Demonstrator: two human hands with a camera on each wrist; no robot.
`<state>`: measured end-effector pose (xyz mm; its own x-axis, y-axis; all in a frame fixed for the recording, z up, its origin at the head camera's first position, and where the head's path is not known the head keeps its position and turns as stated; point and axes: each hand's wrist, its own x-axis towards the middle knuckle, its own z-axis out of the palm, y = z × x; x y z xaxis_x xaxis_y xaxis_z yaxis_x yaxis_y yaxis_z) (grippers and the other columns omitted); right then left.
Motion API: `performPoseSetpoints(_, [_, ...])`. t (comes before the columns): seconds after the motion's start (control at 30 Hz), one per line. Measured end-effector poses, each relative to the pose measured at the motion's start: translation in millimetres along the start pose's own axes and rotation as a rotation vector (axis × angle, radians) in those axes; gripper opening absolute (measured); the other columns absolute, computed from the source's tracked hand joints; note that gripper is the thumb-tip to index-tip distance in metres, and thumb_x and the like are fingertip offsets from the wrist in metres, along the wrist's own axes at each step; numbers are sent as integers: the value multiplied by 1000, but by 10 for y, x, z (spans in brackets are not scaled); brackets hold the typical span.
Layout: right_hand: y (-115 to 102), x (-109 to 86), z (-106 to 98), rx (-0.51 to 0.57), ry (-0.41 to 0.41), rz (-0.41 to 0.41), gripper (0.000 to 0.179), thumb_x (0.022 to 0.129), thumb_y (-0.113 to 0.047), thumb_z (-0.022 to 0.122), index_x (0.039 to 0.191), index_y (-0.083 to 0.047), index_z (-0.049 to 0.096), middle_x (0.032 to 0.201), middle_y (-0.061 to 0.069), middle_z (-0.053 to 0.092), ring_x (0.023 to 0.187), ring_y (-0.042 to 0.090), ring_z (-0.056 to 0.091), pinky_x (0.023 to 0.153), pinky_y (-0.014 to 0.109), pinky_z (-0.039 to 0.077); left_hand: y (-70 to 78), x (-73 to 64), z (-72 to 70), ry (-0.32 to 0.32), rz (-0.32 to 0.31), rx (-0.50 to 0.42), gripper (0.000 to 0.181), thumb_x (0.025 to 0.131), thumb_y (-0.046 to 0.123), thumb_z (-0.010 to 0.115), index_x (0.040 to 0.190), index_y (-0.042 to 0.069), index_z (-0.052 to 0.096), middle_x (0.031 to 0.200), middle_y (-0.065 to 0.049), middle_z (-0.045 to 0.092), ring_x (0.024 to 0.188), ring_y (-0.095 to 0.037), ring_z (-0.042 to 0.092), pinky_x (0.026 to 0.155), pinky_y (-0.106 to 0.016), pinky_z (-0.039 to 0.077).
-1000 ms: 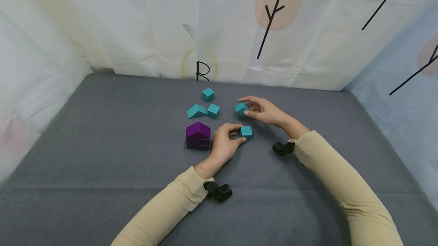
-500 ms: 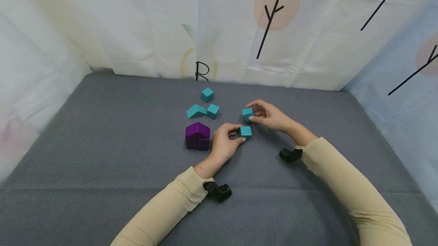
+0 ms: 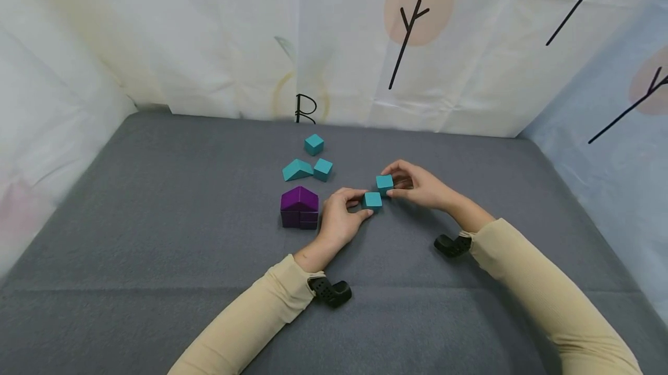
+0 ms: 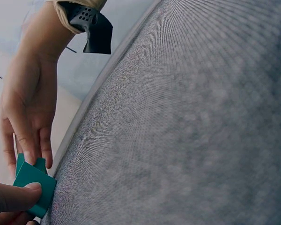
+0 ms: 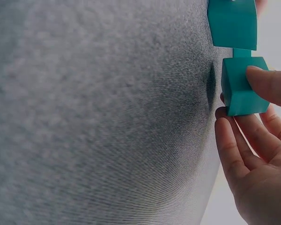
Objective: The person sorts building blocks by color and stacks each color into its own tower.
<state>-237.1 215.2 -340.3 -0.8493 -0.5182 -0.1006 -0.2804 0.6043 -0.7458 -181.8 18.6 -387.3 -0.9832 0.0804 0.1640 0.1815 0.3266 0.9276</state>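
Near the middle of the grey table, my left hand [image 3: 340,218] pinches a teal cube [image 3: 372,203] between thumb and fingers. Just behind it and slightly right, my right hand [image 3: 425,186] grips a second teal cube [image 3: 384,185]. The left wrist view shows the left thumb [image 4: 18,197] on the face of the left cube [image 4: 46,194], with the right hand [image 4: 30,101] beyond. In the right wrist view, the right thumb [image 5: 271,85] presses the right cube [image 5: 239,93] against the fingers, close beside the left cube [image 5: 233,26].
Left of the left hand stands a small purple block stack [image 3: 300,208] with a peaked top. Behind it lie a teal triangular block [image 3: 297,170], a teal cube [image 3: 323,170] and another teal cube [image 3: 314,144]. A patterned white cloth [image 3: 344,44] rises behind the table [image 3: 182,201].
The right hand has brought its cube toward me and slightly right, turning it squarer, close to the left hand's cube. The left hand keeps its grip nearly unmoved.
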Motion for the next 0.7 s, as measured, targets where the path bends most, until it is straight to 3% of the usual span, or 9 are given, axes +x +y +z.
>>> performPoseSetpoints(0.7, [53,-174,51,83,-27,1,34,89,-1,65,120,2,51,116,22,62,108,37,62,92,45,52,-1,-3,-2,3,3,7,36,79,1,76,114,2,69,108,-13,66,104,-27,63,91,-32,53])
